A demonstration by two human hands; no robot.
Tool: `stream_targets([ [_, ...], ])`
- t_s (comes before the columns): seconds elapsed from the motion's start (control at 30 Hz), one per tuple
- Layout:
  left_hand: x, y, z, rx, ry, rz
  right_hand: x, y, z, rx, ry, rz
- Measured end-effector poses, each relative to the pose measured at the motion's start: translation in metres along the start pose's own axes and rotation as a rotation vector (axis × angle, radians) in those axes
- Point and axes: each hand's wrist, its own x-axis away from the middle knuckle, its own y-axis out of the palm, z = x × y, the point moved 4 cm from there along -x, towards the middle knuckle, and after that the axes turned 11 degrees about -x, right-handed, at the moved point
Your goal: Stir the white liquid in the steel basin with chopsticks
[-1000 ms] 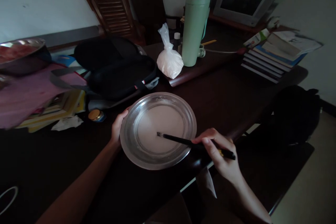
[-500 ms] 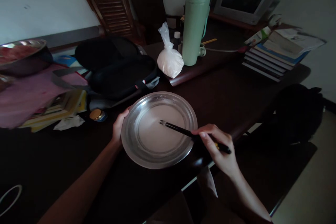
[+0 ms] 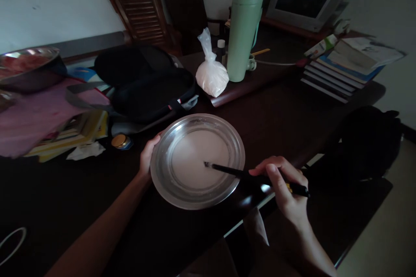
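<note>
A round metal basin [image 3: 197,202] stands on the dark table, with a milky white liquid [image 3: 191,156] in its bottom. My left hand [image 3: 149,151] grips the basin's left rim; its fingers are mostly hidden beneath. Between the thumb and fingers of my right hand [image 3: 286,181] are black chopsticks [image 3: 229,170], held close together. Their pale tips dip into the liquid near the middle, and the shafts cross over the right rim. My right hand itself is outside the basin, to its right.
Behind the basin are a tied plastic bag of white powder [image 3: 212,78] and a tall green thermos [image 3: 244,39]. An open black bag [image 3: 149,86], a gold-lidded jar [image 3: 120,141] and books [image 3: 74,134] lie left. Stacked books [image 3: 338,73] stand at the right.
My right hand has moved right and slightly down, drawing the chopstick tips from the middle of the liquid toward the lower right. My left hand and the basin stay in place.
</note>
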Motion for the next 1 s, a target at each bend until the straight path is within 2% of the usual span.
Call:
stream_targets([
  [0.17, 0.001, 0.0, 0.001, 0.012, -0.024, 0.018, -0.002, 0.014, 0.001, 0.007, -0.041, -0.182],
  [0.37, -0.001, -0.001, -0.001, 0.029, -0.032, 0.023, -0.001, 0.0, 0.001, 0.046, -0.034, 0.001],
  [0.57, 0.002, 0.001, 0.002, 0.019, -0.038, 0.031, -0.001, 0.016, 0.002, 0.011, -0.062, -0.192],
  [0.73, -0.001, 0.0, 0.0, 0.025, -0.018, 0.011, 0.0, 0.005, 0.002, 0.052, -0.033, -0.041],
  [0.8, -0.002, -0.001, -0.001, 0.033, -0.035, 0.018, 0.001, 0.006, 0.0, 0.032, -0.025, -0.064],
  [0.93, -0.001, -0.002, -0.001, 0.038, -0.038, 0.019, -0.001, 0.017, 0.0, 0.01, -0.08, -0.205],
  [1.0, -0.002, -0.003, -0.001, 0.038, -0.016, 0.015, -0.003, 0.016, 0.0, 0.043, -0.088, -0.16],
])
